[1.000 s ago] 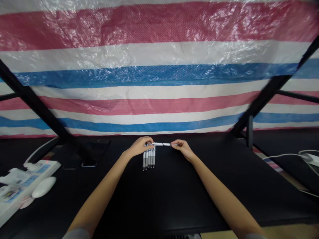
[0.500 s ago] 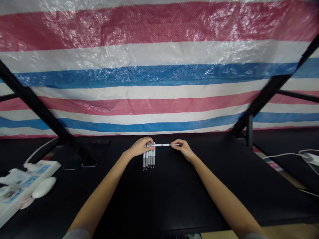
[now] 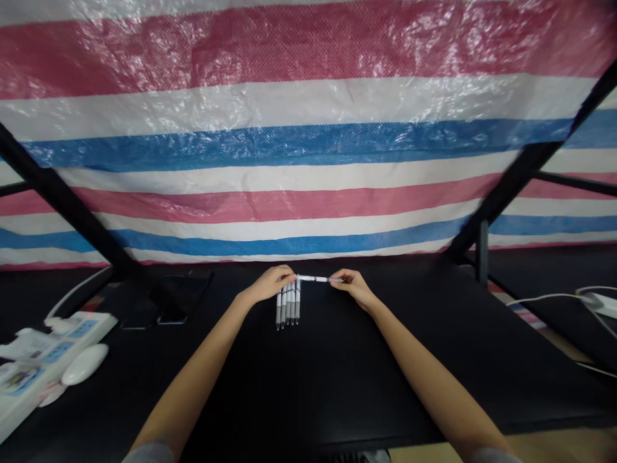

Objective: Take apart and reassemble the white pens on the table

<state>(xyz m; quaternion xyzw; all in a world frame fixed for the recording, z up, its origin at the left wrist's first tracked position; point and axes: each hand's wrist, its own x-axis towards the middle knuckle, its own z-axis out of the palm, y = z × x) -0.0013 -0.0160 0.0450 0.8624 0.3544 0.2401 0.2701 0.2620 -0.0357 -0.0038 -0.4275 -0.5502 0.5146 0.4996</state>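
Note:
A white pen [image 3: 315, 279] with a grey end lies crosswise between my two hands. My right hand [image 3: 354, 287] pinches its grey end between thumb and fingers. At the pen's other end, the closed fingertips of my left hand [image 3: 270, 285] meet it. Below the left fingers, several white-and-grey pens [image 3: 288, 305] lie side by side on the black table [image 3: 299, 392], grey tips toward me. The left fingers cover some of the row's upper ends.
At left are a white power strip [image 3: 58, 354] with plugs, a white computer mouse [image 3: 85, 364] and a dark phone-like slab [image 3: 172, 315]. Black frame bars [image 3: 501, 199] slant up on both sides before a striped tarp [image 3: 289, 206]. A white cable [image 3: 544, 299] runs at right.
The pen between my hands tilts slightly, its left end now a little higher. My left fingertips have drawn back slightly to the left, and more of the pen row shows.

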